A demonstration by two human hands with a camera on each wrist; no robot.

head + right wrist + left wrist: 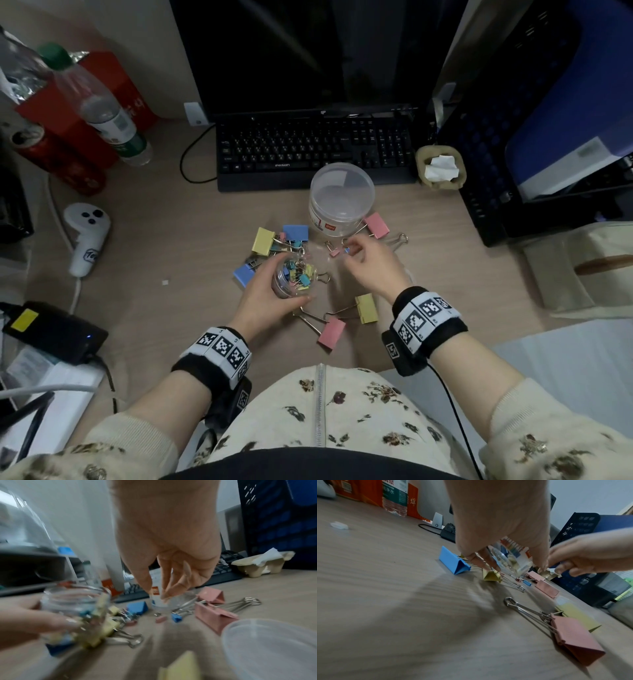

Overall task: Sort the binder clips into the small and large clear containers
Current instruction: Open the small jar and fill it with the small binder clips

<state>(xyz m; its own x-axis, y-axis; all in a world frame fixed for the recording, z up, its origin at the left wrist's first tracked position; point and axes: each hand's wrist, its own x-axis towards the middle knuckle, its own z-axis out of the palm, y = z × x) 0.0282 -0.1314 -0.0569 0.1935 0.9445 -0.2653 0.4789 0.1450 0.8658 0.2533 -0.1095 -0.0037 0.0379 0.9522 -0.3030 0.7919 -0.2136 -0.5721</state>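
Note:
My left hand (pixel 288 285) grips a small clear jar (pixel 298 274) partly filled with small coloured clips, tilted just above the desk. My right hand (pixel 349 248) hovers with loosely curled fingers over a small pink clip (pixel 334 253) and a small blue clip (pixel 176 617); in the right wrist view nothing sits between its fingertips (pixel 169 593). The large clear container (pixel 340 200) stands open behind them. Large clips lie around: yellow (pixel 263 241), blue (pixel 295 233), pink (pixel 376 224), yellow (pixel 366 308) and pink (pixel 331 332).
A black keyboard (pixel 308 154) lies behind the container, with a monitor above it. A water bottle (pixel 109 116) and red box stand back left, a white controller (pixel 85 236) left, a cardboard cup holder (pixel 440 171) right. A translucent lid (pixel 274 649) lies under my right wrist.

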